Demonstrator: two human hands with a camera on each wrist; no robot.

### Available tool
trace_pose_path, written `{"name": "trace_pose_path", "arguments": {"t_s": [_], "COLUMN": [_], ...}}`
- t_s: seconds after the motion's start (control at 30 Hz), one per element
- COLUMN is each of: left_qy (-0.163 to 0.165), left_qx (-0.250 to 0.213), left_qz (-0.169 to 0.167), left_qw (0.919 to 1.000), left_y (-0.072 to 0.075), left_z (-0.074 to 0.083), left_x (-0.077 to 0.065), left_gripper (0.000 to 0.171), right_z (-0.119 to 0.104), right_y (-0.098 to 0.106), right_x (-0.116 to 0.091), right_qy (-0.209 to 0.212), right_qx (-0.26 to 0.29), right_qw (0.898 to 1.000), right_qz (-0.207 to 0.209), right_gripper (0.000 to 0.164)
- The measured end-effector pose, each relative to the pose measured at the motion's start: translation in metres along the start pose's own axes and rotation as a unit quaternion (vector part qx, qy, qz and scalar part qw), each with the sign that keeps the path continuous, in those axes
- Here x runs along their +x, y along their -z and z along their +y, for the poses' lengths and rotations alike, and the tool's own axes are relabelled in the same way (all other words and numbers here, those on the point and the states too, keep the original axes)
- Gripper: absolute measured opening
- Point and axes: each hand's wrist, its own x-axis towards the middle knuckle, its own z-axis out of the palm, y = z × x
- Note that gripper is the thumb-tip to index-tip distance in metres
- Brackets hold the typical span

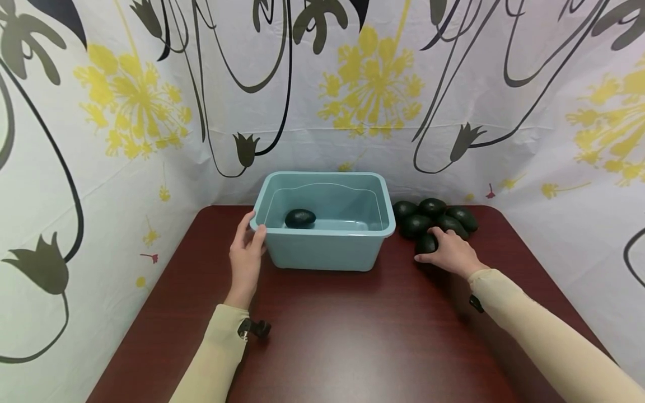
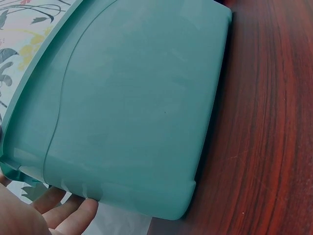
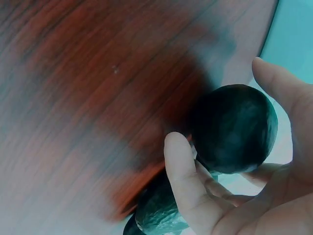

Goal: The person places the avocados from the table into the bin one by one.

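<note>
- The right hand (image 1: 453,254), at four o'clock from the bin, has its thumb and fingers curved round a dark avocado (image 1: 426,244)
- The left hand (image 1: 246,260), at eight o'clock from the bin, holds its near corner, thumb at the rim and fingers along the end wall
- The pale blue bin (image 1: 325,252) stands upright towards twelve o'clock on the reddish-brown table (image 1: 353,341)
- The lone avocado (image 1: 300,218) lies inside the bin, towards nine o'clock on its floor
- Five more avocados (image 1: 432,206) cluster at three o'clock from the bin, just beyond the gripped one
- Flower-patterned cloth (image 1: 307,148) hangs behind, at twelve o'clock
</note>
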Motion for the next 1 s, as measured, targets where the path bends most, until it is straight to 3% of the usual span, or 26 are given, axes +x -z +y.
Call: {"name": "trace_pose_path", "arguments": {"t_s": [0.23, 0.5, 0.8, 1.0], "left_qy": [-0.008, 0.005, 0.002, 0.007], "left_qx": [0.002, 0.005, -0.002, 0.0], "left_qz": [0.006, -0.01, -0.001, 0.001], "left_qw": [1.0, 0.9999, 1.0, 1.0], "left_y": [-0.001, -0.002, 0.0, 0.0], "left_z": [-0.002, 0.033, 0.002, 0.002], "left_x": [-0.001, -0.011, 0.002, 0.001], "left_gripper": [0.056, 0.056, 0.055, 0.055], "right_z": [0.0, 0.004, 0.006, 0.002], "right_y": [-0.003, 0.0, 0.011, 0.018], "right_x": [0.0, 0.001, -0.001, -0.005], "right_qy": [0.007, 0.013, 0.034, 0.049], "right_qx": [0.01, 0.019, 0.032, 0.035], "right_qw": [1.0, 0.999, 0.997, 0.995], "right_qz": [0.004, 0.025, 0.055, 0.076], "right_gripper": [0.084, 0.078, 0.069, 0.069]}}
